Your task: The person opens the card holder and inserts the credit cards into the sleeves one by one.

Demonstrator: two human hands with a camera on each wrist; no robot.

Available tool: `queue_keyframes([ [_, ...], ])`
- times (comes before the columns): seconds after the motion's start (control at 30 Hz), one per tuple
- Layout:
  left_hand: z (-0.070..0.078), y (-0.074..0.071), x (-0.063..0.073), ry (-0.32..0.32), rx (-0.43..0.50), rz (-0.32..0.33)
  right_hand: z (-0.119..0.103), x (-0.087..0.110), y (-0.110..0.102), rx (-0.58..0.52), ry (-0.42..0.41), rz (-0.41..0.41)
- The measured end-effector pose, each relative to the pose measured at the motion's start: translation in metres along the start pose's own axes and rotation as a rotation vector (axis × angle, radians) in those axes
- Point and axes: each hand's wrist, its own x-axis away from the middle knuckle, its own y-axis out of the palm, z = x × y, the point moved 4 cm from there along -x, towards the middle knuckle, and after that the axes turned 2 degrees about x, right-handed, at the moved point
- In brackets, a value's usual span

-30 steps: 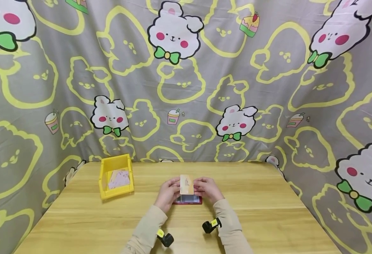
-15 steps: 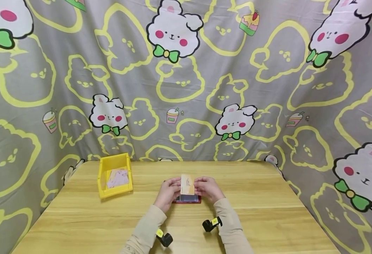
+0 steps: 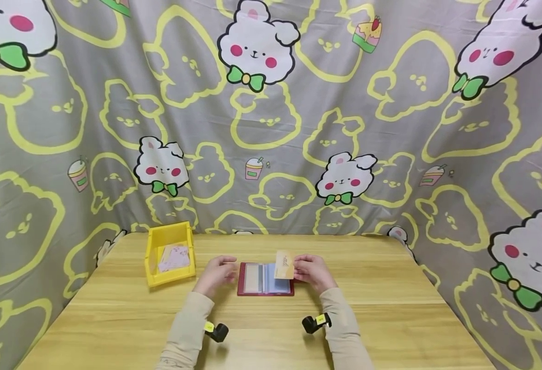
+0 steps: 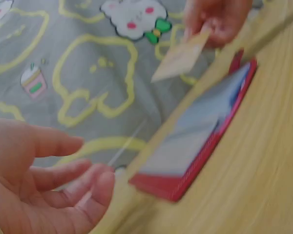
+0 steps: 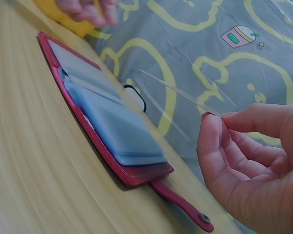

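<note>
My right hand (image 3: 314,270) pinches a cream and yellow card (image 3: 284,264) by its right edge, raised over a red card holder (image 3: 240,280). In the right wrist view the card appears nearly edge-on, between thumb and forefinger. The card holder lies spread on the table with clear sleeves showing and a snap strap (image 5: 183,202) sticking out. My left hand (image 3: 217,272) is just left of the holder, apart from it, its fingers loosely bent. A thin pale line shows by its fingertips in the left wrist view; no card is visible in that hand.
A yellow bin (image 3: 149,262) holding several pale cards (image 3: 174,258) stands at the back left of the wooden table (image 3: 381,318). Behind the table hangs a grey curtain (image 3: 289,128) with rabbit prints. Each sleeve carries a black wrist camera (image 3: 217,331).
My left hand has left the card and moved left, uncovering the card holder's left side. My right hand keeps the card and has shifted it slightly right and up.
</note>
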Motion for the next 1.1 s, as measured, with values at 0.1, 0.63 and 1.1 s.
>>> queue_keyframes([
  [0.1,-0.008,-0.006,-0.001,-0.026,-0.071,-0.008,0.000,0.001,-0.004,0.001,0.004,0.002],
  [0.63,-0.018,-0.001,0.004,0.032,-0.490,0.014,0.002,-0.001,-0.015,0.033,0.023,0.007],
  [1.1,-0.018,-0.001,0.005,0.049,-0.594,0.030,0.003,-0.005,0.007,0.133,0.008,-0.028],
])
